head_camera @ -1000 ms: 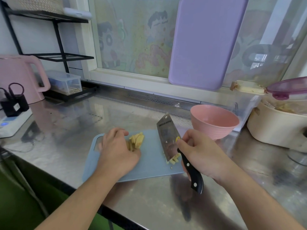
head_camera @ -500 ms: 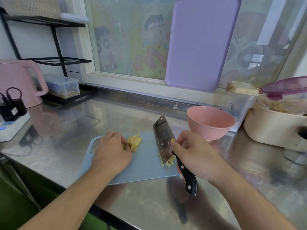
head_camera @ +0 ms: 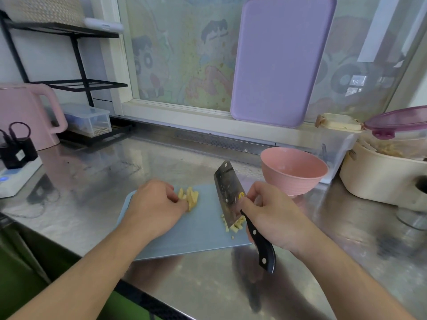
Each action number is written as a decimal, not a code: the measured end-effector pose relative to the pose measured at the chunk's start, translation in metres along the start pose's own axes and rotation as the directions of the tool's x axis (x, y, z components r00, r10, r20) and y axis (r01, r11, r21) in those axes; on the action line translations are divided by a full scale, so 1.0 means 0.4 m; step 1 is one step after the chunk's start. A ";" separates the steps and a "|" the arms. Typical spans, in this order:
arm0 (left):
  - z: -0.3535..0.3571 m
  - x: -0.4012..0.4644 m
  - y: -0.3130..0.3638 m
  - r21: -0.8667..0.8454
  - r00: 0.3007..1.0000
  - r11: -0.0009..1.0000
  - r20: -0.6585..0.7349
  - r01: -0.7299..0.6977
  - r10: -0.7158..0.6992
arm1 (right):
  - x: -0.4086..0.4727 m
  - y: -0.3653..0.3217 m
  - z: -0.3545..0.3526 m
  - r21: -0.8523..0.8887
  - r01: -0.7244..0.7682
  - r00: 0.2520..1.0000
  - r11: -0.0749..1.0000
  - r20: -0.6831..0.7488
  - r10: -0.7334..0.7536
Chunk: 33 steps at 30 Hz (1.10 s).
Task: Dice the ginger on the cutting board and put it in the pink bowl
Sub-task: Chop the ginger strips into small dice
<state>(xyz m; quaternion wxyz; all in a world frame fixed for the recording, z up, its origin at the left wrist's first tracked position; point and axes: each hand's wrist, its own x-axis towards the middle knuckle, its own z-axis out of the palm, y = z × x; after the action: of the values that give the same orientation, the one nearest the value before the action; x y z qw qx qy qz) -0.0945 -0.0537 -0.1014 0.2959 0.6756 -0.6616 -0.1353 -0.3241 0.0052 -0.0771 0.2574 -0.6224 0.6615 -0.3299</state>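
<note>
A light blue cutting board point(head_camera: 198, 234) lies on the steel counter. Yellow ginger strips point(head_camera: 191, 197) sit bunched at its far left, pinned by the fingertips of my left hand point(head_camera: 154, 206). My right hand point(head_camera: 272, 218) grips a cleaver point(head_camera: 227, 195) by its black handle, blade edge down on the board's right side, tip pointing away. Small diced ginger pieces point(head_camera: 233, 224) lie against the blade near its heel. The pink bowl point(head_camera: 293, 169) stands upright just beyond the board's right end, with nothing visible inside.
A cream pot point(head_camera: 379, 179) with a purple lid stands at the right. A clear container point(head_camera: 335, 144) sits behind the bowl. A purple board point(head_camera: 279, 58) leans on the window. A pink kettle point(head_camera: 25, 116) and a black rack point(head_camera: 69, 84) stand at the left.
The left hand has kept its hold on the ginger strips. The cleaver stays at the right of the board beside the diced pieces; the view has shifted slightly.
</note>
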 end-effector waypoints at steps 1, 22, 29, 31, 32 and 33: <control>-0.004 0.002 0.007 -0.075 0.999 0.996 -0.009 0.036 -0.037 | 0.000 0.000 0.000 0.013 -0.002 1.000 1.000 0.004 0.002; 0.064 0.072 0.065 0.256 0.980 0.959 0.188 -0.121 0.073 | 0.005 0.007 -0.002 -0.008 -0.004 1.000 1.000 0.011 0.004; 0.042 0.063 0.044 0.121 0.895 0.933 0.348 -0.338 0.279 | 0.005 0.002 0.008 -0.013 0.012 1.000 1.000 -0.013 -0.012; 0.029 0.058 0.040 0.086 0.861 0.922 0.399 -0.377 0.315 | 0.000 -0.003 0.011 -0.003 0.010 1.000 1.000 0.001 -0.010; 0.025 0.055 0.038 0.072 0.849 0.918 0.415 -0.391 0.329 | -0.002 -0.005 0.012 0.001 0.012 1.000 1.000 0.005 -0.012; 0.022 0.054 0.035 0.060 0.840 0.915 0.423 -0.400 0.340 | -0.003 -0.006 0.013 0.001 0.015 1.000 1.000 0.005 -0.015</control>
<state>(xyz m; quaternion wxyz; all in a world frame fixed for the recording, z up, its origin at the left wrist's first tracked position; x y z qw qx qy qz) -0.1091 -0.0758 -0.0954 0.1235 0.5120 -0.8343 -0.1632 -0.3185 0.0056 -0.0786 0.2569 -0.6281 0.6560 -0.3303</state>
